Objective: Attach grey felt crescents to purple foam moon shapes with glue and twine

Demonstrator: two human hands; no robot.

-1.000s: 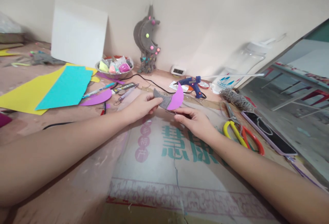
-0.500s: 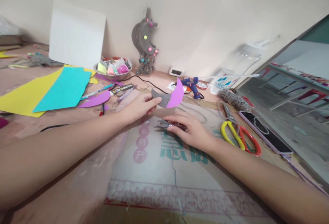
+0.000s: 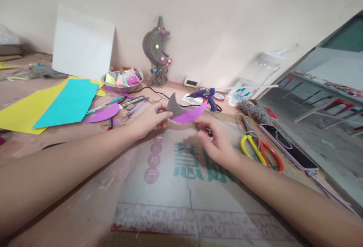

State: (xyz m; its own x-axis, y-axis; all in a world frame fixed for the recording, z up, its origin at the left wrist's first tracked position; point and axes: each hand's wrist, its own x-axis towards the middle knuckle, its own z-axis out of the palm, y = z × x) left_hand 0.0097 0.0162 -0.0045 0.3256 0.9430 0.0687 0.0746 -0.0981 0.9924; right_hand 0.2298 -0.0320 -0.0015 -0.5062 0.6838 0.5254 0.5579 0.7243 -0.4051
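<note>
My left hand [image 3: 149,119] pinches a crescent-shaped piece [image 3: 185,113], grey felt on its left end and purple paper on the right, and holds it just above the table. My right hand [image 3: 217,143] hovers below and right of the crescent, over printed cardboard [image 3: 170,186]. It is blurred by motion, its fingers curled, and a small dark thing shows between them that I cannot make out.
Yellow- and red-handled scissors [image 3: 262,152] and a phone [image 3: 289,147] lie to the right. Behind are a blue glue gun [image 3: 209,96], grey twine [image 3: 252,109], a bowl of colored bits [image 3: 123,79], pens, a purple crescent [image 3: 103,114], teal [image 3: 68,101] and yellow sheets [image 3: 17,114].
My right hand reached down to a small metal tool on the cardboard, then lifted toward the crescent. My left hand tipped the crescent from upright to nearly flat.
</note>
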